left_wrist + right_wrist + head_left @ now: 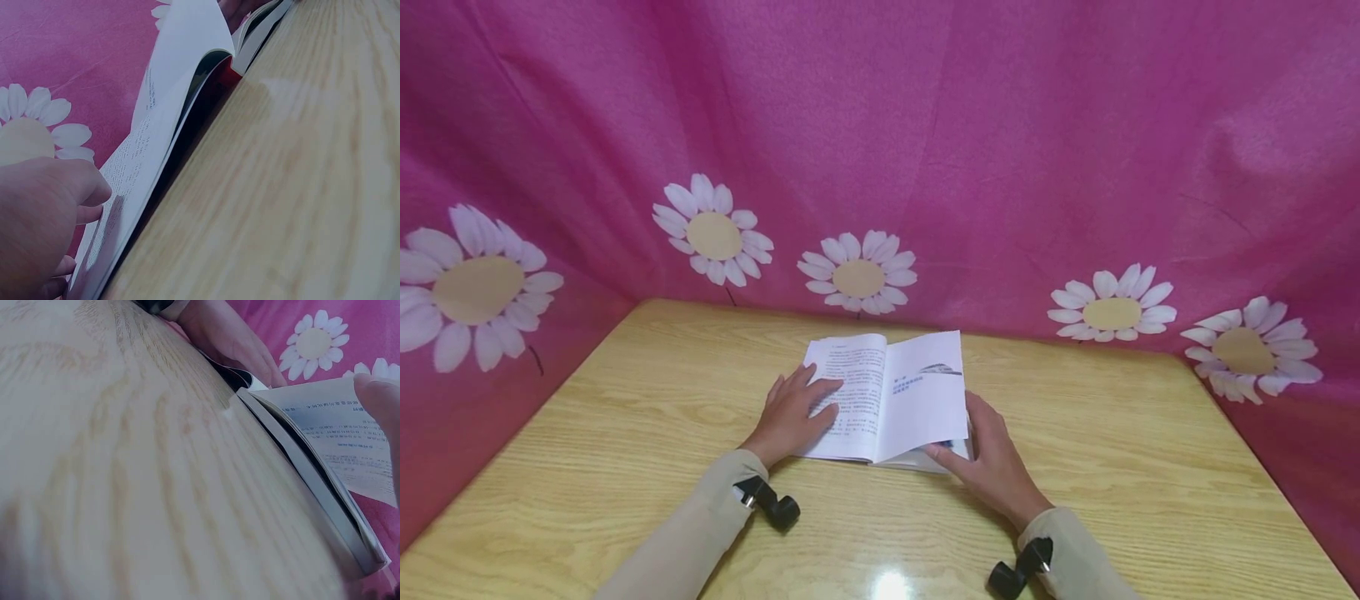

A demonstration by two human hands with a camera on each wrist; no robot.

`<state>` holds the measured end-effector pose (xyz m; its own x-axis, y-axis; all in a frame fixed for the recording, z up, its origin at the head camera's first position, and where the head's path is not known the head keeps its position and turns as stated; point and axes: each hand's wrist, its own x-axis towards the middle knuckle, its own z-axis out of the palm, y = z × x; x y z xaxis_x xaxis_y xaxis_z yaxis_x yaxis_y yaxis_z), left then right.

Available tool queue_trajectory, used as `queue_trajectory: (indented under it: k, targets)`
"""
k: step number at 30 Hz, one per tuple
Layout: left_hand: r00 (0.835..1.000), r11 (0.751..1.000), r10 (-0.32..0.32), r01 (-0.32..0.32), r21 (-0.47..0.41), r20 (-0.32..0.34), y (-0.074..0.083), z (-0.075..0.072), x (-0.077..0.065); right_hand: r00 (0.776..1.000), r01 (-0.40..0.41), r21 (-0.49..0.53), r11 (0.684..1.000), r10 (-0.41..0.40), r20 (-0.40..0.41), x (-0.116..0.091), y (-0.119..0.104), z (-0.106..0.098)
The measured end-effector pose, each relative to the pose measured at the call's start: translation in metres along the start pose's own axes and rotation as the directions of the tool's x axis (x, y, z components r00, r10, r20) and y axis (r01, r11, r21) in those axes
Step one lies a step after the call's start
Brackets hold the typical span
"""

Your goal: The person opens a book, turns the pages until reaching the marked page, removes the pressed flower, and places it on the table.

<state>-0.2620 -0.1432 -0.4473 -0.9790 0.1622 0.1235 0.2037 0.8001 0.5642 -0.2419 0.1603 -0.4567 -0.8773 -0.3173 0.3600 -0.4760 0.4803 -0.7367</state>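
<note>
An open book (850, 400) lies on the table, with printed text on its left page and a heading and small picture on the right page (925, 417), which stands lifted at a slant. My left hand (792, 414) rests on the left page with its fingers spread. At the book's lower right edge, my right hand (1000, 458) holds the right side, its thumb below the raised page and its other fingers partly hidden behind that page. The right wrist view shows the thumb (381, 406) in front of the printed underside of the raised page.
The wooden table (1112, 467) extends around the book on all sides. A pink curtain (970, 167) with large white daisies hangs behind and beside it. Black wrist cameras (775, 504) are strapped over the beige sleeves (688, 525).
</note>
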Motion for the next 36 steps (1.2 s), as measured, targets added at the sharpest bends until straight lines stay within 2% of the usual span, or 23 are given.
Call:
queue_trajectory:
  k: [4,10,16,26,36]
  targets:
    - [1.000,1.000,0.005,-0.005,0.002,-0.004,-0.002,-0.001,0.000,0.996,0.083,-0.076,0.994,-0.085,-0.019,0.000,-0.002,0.000]
    - [1.000,1.000,0.004,-0.004,0.003,-0.007,-0.007,-0.002,-0.001,0.989,0.145,-0.026,0.989,-0.145,-0.031,0.000,-0.016,0.011]
    - [1.000,1.000,0.013,-0.013,-0.012,-0.018,-0.009,-0.001,-0.002,0.980,0.197,-0.039,0.980,-0.197,-0.018,-0.001,-0.029,0.031]
    - [1.000,1.000,0.003,-0.003,-0.014,-0.005,-0.006,0.000,-0.001,0.993,0.119,-0.006,0.993,-0.119,0.022,-0.003,-0.047,0.051]
    - [0.999,0.999,0.043,-0.043,-0.013,-0.002,-0.004,0.001,0.001,0.990,0.073,-0.028,0.997,-0.069,0.123,-0.001,-0.057,0.060]
